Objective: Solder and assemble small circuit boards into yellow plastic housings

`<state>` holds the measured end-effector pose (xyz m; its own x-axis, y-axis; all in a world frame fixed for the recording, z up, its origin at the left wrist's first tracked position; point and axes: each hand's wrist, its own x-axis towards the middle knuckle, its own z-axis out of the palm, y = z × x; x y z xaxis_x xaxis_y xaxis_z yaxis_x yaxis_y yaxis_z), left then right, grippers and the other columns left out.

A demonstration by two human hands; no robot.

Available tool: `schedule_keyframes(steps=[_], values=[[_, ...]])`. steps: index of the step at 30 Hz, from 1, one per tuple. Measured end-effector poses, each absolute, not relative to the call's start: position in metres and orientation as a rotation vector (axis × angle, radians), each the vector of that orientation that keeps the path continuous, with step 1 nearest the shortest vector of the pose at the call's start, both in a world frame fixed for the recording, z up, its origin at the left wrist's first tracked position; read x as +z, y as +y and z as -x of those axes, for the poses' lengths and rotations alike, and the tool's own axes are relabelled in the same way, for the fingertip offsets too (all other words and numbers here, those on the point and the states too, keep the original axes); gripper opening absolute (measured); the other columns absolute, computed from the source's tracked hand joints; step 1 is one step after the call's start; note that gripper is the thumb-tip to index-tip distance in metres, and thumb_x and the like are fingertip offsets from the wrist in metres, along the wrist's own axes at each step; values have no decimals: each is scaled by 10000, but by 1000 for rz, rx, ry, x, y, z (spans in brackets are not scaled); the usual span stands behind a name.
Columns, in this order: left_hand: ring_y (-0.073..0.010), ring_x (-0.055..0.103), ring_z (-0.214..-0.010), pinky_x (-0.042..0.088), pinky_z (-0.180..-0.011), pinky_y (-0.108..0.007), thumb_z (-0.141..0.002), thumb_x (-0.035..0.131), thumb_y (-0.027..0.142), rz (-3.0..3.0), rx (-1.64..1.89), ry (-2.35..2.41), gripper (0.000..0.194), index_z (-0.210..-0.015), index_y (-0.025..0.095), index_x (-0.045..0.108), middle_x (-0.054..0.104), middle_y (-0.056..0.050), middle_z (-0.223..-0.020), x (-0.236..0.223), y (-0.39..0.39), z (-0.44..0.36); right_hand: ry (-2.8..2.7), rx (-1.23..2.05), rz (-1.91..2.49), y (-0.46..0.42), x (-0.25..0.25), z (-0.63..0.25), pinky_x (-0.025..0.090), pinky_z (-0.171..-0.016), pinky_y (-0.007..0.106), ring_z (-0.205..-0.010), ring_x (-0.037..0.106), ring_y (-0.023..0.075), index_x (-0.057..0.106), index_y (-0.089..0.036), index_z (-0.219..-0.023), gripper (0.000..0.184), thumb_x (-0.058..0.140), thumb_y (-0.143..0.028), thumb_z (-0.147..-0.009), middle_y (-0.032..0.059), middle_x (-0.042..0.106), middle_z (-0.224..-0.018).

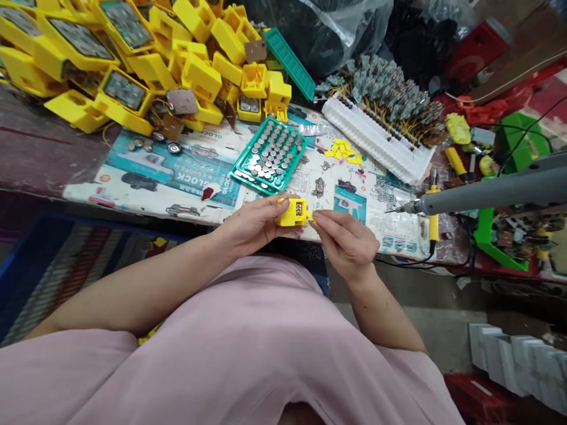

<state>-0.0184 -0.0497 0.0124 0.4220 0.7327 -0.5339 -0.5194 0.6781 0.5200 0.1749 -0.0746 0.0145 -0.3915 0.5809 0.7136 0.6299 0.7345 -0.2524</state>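
Note:
My left hand [257, 223] is closed around a small yellow plastic housing [287, 213] at the table's front edge. Its open battery compartment [299, 208] faces up, and shiny button cells show inside. Close to the housing's right side, my right hand [348, 239] pinches with thumb and forefinger. A tiny pale piece shows at its fingertips, too small to name. Just beyond the hands lies a green tray [293, 166] with rows of button cells [268, 158]. Small yellow plastic pieces [343, 151] are scattered to the right of that tray.
Yellow housings [201, 77] are heaped at the back left. A white foam rack [376, 141] holds wired parts at the back right. From the right, a grey electric screwdriver [478, 188] reaches in over loose screws [385, 192]. A green bin [491, 242] stands beyond it.

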Motion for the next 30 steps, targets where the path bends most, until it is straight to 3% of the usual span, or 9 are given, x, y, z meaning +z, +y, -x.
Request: schedule_keyframes(steps=[4,8,14,17,20,26,30], values=[[-150,716,-815,621,-744,-275,-959,515,118,-332,762,811,192,-994,93,702,752,-87,-933,13,-50,14,-2221,-237,806,-75,10,-179,593,-855,249,-947,728,159,701,-125,-1079,232,692,-61,-856,103,777,-980],[-144,707,-808,616,-784,-292,-970,507,132,-351,749,779,205,-1014,108,705,752,-69,-904,11,-52,12,-2309,-405,835,-74,9,-183,570,-829,277,-1006,719,172,706,-177,-1107,211,643,-129,-911,70,780,-1038],[-168,710,-909,606,-868,-315,-962,540,158,-387,764,793,179,-1025,127,705,759,-74,-973,9,-56,10,-2382,-292,937,-79,2,-187,582,-831,307,-1080,721,180,722,-281,-1113,227,576,-202,-958,35,776,-1127],[-159,707,-897,602,-878,-312,-967,525,146,-377,774,823,185,-1037,134,696,762,-59,-963,12,-56,7,-2390,-129,1050,-82,0,-187,586,-838,336,-1118,715,202,716,-285,-1138,243,555,-219,-968,49,768,-1155],[-154,702,-896,596,-893,-317,-965,526,136,-374,786,841,187,-1043,141,696,763,-40,-956,14,-56,5,-2390,-189,1097,-84,1,-183,561,-843,326,-1127,711,195,723,-271,-1118,238,546,-207,-973,47,772,-1147],[-126,696,-855,579,-745,-208,-977,513,128,-358,801,844,212,-1019,139,721,763,-34,-919,18,-59,8,-2317,-407,1153,-91,4,-173,436,-984,417,-1250,625,259,693,-257,-1183,268,653,-325,-926,61,721,-1275],[-122,698,-816,604,-743,-211,-962,546,137,-320,800,807,188,-941,117,732,757,-49,-896,17,-60,9,-2203,-475,1129,-88,-1,-173,430,-1022,441,-1251,601,272,702,-288,-1135,275,729,-365,-872,57,735,-1245]])
